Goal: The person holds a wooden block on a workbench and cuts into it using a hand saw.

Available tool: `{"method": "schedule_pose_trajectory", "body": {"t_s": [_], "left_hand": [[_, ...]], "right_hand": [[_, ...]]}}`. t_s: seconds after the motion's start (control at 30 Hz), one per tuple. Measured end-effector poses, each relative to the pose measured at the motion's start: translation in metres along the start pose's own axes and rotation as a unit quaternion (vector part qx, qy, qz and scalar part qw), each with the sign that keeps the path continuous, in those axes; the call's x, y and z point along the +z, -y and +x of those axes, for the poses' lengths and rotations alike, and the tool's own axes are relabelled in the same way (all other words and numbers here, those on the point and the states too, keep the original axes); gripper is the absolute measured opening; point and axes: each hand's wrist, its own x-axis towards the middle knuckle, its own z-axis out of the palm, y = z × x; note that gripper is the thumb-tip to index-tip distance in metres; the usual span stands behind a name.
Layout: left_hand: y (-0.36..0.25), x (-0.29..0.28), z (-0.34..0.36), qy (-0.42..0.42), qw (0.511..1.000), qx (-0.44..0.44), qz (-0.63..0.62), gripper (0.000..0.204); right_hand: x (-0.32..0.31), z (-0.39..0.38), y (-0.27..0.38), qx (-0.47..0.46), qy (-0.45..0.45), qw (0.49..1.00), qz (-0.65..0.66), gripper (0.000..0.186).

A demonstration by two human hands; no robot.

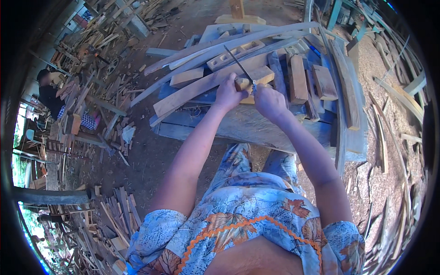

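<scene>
My right hand is closed round the handle of a long, thin, dark-bladed tool. Its blade points up and to the left, away from me; whether it is a file, a saw or a knife I cannot make out. Close beside it, my left hand grips a small wooden block at the blade's near end. Just beyond my fingers lies a short wooden block. Under my left hand runs a long wooden board. A wooden piece with square recesses rests farther back.
The worn workbench carries several blocks, including an upright-grained block and another block at right. Long curved strips cross its back. Wood shavings cover the right floor. A seated person is far left among scrap wood.
</scene>
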Motion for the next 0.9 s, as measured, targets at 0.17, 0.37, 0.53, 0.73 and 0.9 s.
{"method": "schedule_pose_trajectory", "body": {"t_s": [0.17, 0.37, 0.53, 0.73, 0.9], "left_hand": [[0.009, -0.003, -0.004, -0.001, 1.0, -0.007, -0.024, 0.069], [0.004, -0.008, -0.004, 0.031, 0.999, 0.009, -0.034, 0.067], [0.006, -0.002, 0.0, 0.005, 1.0, 0.005, 0.005, 0.063], [0.007, -0.001, 0.0, 0.007, 1.0, 0.007, -0.008, 0.063], [0.01, -0.005, -0.001, 0.011, 0.999, 0.021, -0.023, 0.059]], "right_hand": [[-0.004, -0.067, -0.007, -0.013, 0.006, 1.0, -0.017, 0.013], [-0.027, -0.123, -0.019, 0.027, 0.043, 0.999, -0.014, 0.013], [-0.006, -0.018, -0.005, 0.003, 0.021, 1.0, -0.012, 0.014], [0.005, -0.025, -0.004, -0.01, -0.028, 1.0, -0.004, 0.012], [-0.014, -0.126, -0.02, 0.062, 0.076, 0.995, -0.003, 0.017]]}}
